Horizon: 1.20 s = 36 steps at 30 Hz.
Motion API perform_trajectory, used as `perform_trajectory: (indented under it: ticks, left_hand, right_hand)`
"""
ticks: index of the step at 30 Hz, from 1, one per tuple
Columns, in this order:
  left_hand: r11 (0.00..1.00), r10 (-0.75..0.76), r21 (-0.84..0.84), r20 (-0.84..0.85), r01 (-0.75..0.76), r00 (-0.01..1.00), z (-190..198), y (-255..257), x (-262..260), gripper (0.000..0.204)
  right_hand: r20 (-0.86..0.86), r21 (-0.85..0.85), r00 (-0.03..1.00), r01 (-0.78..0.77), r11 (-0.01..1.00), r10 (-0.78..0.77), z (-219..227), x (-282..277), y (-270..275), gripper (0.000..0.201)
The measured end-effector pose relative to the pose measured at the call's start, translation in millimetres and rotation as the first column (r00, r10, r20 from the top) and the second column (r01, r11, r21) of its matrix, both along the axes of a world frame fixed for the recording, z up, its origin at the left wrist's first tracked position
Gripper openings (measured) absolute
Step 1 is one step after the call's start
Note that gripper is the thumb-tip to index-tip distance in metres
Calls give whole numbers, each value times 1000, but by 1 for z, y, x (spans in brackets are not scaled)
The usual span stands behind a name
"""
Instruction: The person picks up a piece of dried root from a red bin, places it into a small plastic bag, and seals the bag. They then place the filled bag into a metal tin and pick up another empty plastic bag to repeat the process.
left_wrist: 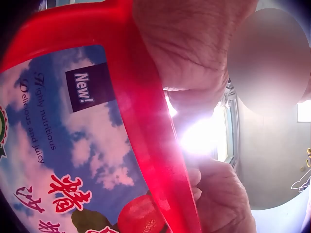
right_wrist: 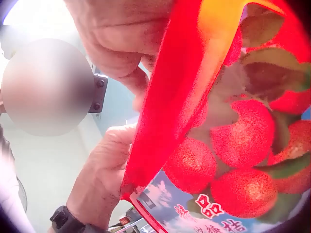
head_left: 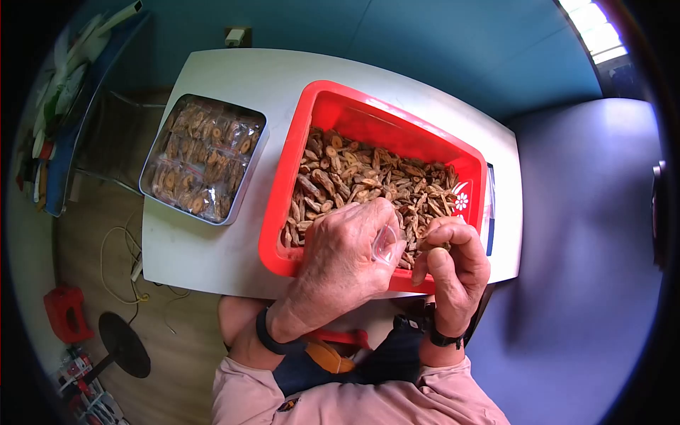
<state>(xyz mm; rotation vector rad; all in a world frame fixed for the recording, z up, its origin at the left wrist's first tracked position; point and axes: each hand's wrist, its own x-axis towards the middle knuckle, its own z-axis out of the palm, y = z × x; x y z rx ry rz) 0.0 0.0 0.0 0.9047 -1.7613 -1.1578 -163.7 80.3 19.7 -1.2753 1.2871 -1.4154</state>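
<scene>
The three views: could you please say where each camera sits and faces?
Head: on the head, facing forward-down at the red tub; left hand, right hand, sleeves show.
Left wrist: on that wrist, facing the tub's printed outside; both hands show.
Right wrist: likewise on its wrist; both hands show.
Both wrist views share that outside.

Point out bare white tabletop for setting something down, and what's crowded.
Free: white table between tin and red tub; the near-left corner by the tin; the far strip behind the tub. Crowded: the tub, piled with dried slices, left hand and right hand over its near side; the tin, packed with bags; right of the tub, flat items.
</scene>
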Motion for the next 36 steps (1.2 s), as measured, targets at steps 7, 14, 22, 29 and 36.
perform_trajectory:
  ticks: [7, 14, 22, 29, 36]
  left_hand:
    - [1000, -2, -24, 3, 2, 1000, 0, -2, -1, 20]
    - [1000, -8, 12, 5, 8, 1000, 1, 1, 1, 20]
    - [1000, 2, 2, 9, -2, 1000, 1, 1, 0, 20]
    - [1000, 7, -15, 19, -7, 1000, 1, 2, -1, 19]
    - [1000, 0, -5, 18, 0, 1000, 2, 2, 0, 19]
  right_hand:
    - [29, 61, 988, 150, 987, -152, 10, 12, -5, 21]
    - [-210, -15, 968, 139, 990, -139, 6, 16, -5, 3]
    - [-159, 1, 969, 192, 981, -189, 2, 13, -2, 26]
    - [-181, 56, 975, 144, 988, -132, 6, 5, -2, 28]
    - [95, 56, 985, 138, 989, -142, 8, 10, -8, 19]
